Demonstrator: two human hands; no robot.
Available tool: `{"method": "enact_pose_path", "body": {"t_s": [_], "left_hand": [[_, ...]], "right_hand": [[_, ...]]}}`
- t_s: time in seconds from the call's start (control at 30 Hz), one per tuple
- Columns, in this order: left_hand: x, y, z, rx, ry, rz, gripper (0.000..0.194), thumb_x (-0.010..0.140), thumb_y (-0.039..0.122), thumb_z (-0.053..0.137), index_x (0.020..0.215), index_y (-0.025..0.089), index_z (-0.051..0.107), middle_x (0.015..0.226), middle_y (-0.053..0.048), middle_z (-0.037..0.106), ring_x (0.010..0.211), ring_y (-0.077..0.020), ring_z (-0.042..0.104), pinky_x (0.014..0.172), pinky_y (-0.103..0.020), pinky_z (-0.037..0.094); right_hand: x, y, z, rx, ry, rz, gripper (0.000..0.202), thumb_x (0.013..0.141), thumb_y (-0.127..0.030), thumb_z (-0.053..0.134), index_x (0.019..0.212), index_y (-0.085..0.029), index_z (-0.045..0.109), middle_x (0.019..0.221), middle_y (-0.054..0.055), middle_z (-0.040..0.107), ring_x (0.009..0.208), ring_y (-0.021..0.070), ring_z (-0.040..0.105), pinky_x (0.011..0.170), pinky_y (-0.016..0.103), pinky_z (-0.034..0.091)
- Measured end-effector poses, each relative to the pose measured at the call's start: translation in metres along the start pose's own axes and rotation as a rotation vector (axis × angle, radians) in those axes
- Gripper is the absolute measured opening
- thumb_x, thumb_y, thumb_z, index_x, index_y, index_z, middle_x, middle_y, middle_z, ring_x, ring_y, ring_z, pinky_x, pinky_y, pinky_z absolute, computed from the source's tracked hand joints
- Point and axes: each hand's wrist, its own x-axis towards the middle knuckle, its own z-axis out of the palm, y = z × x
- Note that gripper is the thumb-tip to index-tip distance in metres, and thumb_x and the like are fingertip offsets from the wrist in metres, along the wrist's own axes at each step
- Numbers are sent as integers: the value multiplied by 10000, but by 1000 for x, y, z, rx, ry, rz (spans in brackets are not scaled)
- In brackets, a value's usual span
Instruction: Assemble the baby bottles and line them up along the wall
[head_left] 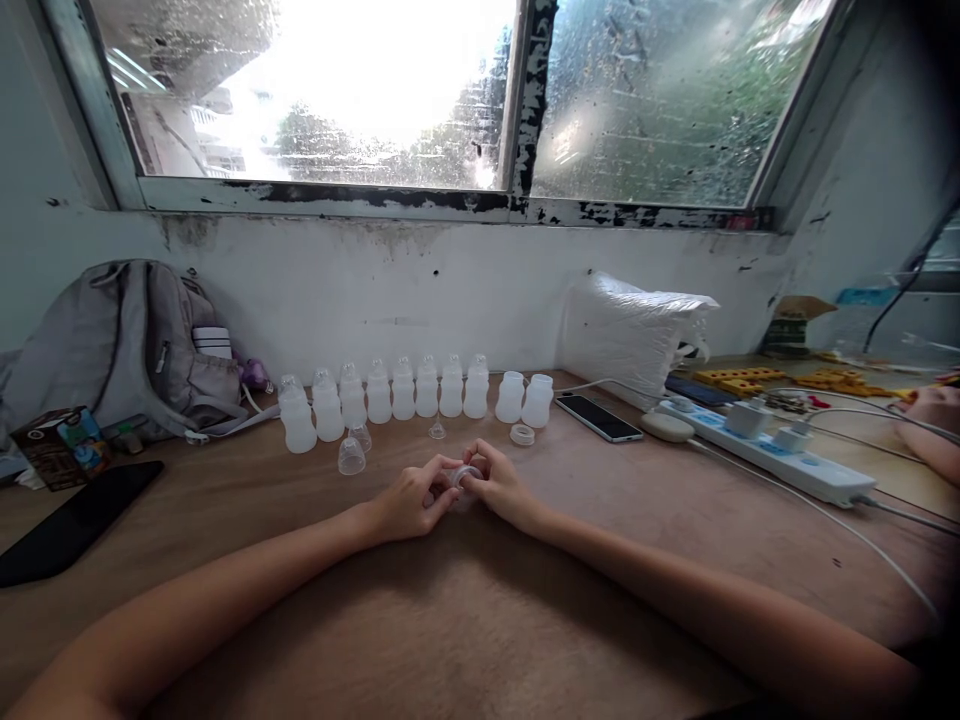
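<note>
My left hand [420, 497] and my right hand [501, 487] meet above the middle of the table. Between their fingertips they grip a small whitish bottle collar ring [466, 473]; the fingers partly hide it, and I cannot tell whether a teat sits in it. Beyond them stands a row of several white baby bottles [403, 392] with clear caps on. Two bottles without caps [510, 399] stand at the row's right end, with another collar ring [522, 435] lying in front. A clear cap [351, 456] and a clear teat [436, 428] rest nearer my hands.
A phone [598, 416] and a white power strip [765, 450] with cables lie to the right. At the left are a grey backpack [127, 340], a carton [60, 445] and a black phone-like slab [79, 520]. Another person's hand [930, 425] shows at the right edge.
</note>
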Motion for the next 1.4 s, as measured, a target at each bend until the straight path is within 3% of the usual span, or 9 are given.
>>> {"method": "enact_pose_path", "body": {"t_s": [0.5, 0.73, 0.93, 1.07, 1.3, 1.4], "left_hand": [[0, -4, 2, -8, -47, -14, 317, 819, 198, 450, 1129, 150, 405, 782, -34, 659, 586, -113, 556, 505, -201, 407], [6, -1, 2, -84, 51, -98, 308, 809, 205, 469, 1111, 154, 443, 739, -21, 647, 609, -119, 572, 573, -219, 437], [12, -8, -1, -305, 110, -259, 298, 818, 240, 462, 1104, 158, 462, 791, -27, 628, 681, -129, 575, 658, -258, 462], [15, -23, 1, -449, 186, -367, 235, 790, 205, 448, 1004, 134, 513, 820, -32, 580, 622, -106, 530, 577, -232, 452], [15, -32, 3, -435, 174, -316, 185, 715, 144, 478, 879, 146, 564, 644, 37, 525, 555, -80, 472, 546, -195, 385], [14, -34, 4, -472, 168, -315, 202, 699, 171, 512, 887, 145, 581, 650, 32, 528, 544, -80, 471, 528, -193, 380]], "right_hand": [[2, 7, 6, -73, 53, 10, 127, 639, -110, 468, 725, -190, 420, 514, -79, 435, 470, 72, 387, 431, 172, 304], [6, 13, 7, -27, 80, 42, 87, 692, -191, 494, 769, -192, 455, 507, -86, 446, 361, 57, 383, 341, 164, 286], [3, 0, 3, 178, 11, 95, 207, 736, -305, 517, 889, -169, 491, 601, -41, 530, 401, 76, 497, 319, 159, 307], [2, -7, 1, 257, -56, 113, 312, 742, -298, 498, 1020, -157, 500, 704, 9, 584, 468, 105, 558, 299, 152, 288], [-1, -5, 1, 200, -134, 1, 323, 704, -147, 477, 1014, -183, 557, 884, 26, 579, 491, 58, 544, 345, 141, 334], [-1, -5, 2, 233, -98, 14, 321, 735, -203, 509, 1056, -194, 511, 817, 5, 567, 473, 63, 539, 338, 145, 339]]}}
